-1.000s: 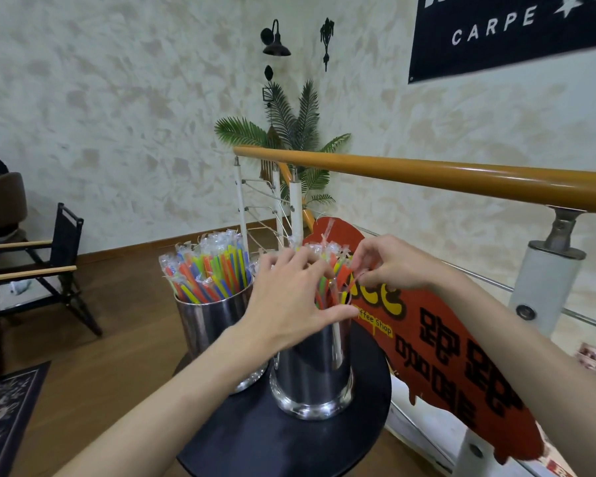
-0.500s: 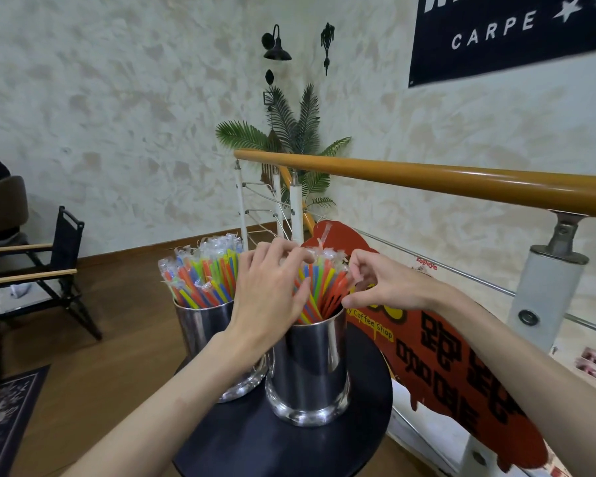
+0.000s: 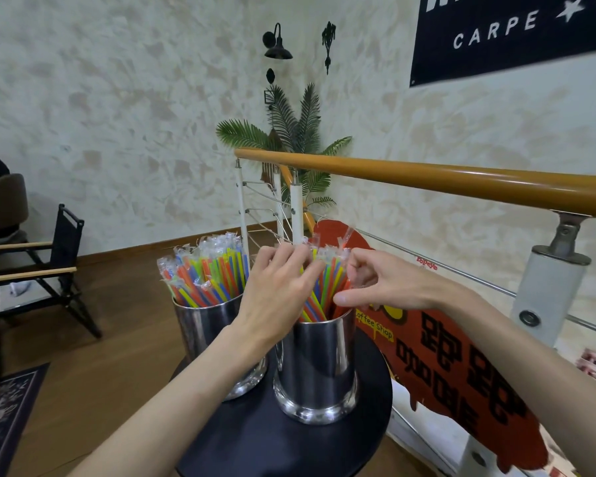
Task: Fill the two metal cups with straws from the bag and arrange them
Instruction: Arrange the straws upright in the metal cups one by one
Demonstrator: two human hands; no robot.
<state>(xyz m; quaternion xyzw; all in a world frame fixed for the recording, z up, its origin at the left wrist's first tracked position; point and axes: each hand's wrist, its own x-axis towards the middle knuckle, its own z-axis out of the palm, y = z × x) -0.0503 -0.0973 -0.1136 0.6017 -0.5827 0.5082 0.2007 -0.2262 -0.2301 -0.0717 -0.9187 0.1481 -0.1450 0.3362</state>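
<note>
Two shiny metal cups stand side by side on a small round black table. The left cup is packed with wrapped colourful straws fanning upward. The right cup holds another bunch of straws. My left hand lies against the left side of that bunch, fingers stretched into the straw tops. My right hand is at the bunch's right side, fingers curled and pinching straw wrappers near the top. No bag is in view.
An orange handrail on white posts runs behind the table. A red coffee-shop sign leans against the railing at the right. A black folding chair stands left on the wooden floor, a rug at lower left.
Both hands have shifted slightly on the right cup's straws. My left hand rose off the cup's rim to the straw tops, and the bunch now shows more between my hands.
</note>
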